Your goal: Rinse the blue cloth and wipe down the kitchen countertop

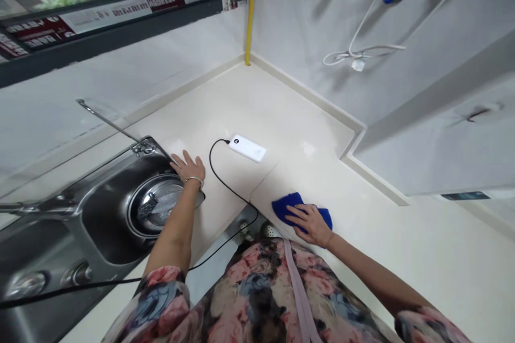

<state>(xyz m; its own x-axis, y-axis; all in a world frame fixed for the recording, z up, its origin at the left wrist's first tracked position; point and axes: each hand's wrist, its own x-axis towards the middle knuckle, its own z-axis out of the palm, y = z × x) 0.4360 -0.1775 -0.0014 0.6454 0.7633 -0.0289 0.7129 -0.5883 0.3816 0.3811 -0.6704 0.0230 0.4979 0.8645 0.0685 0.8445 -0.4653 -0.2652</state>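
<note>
My left hand [188, 168], with a bracelet at the wrist, rests with fingers spread at the sink's right rim, next to the counter. It holds nothing. On the pale counter [298, 123], my right hand [311, 223] presses a blue cloth [293, 202] down near the front edge. The cloth is bunched under my fingers and sticks out on both sides of them. A white power bank [247, 148] lies between and beyond my hands, with a black cable [228, 187] plugged into its left end.
At left is a steel sink [108, 220] holding a round strainer [164, 201], with a slim tap [108, 121] behind it. The black cable loops down past my clothing. A yellow pipe [250, 10] rises in the corner; a white cord [354, 53] hangs on the right wall.
</note>
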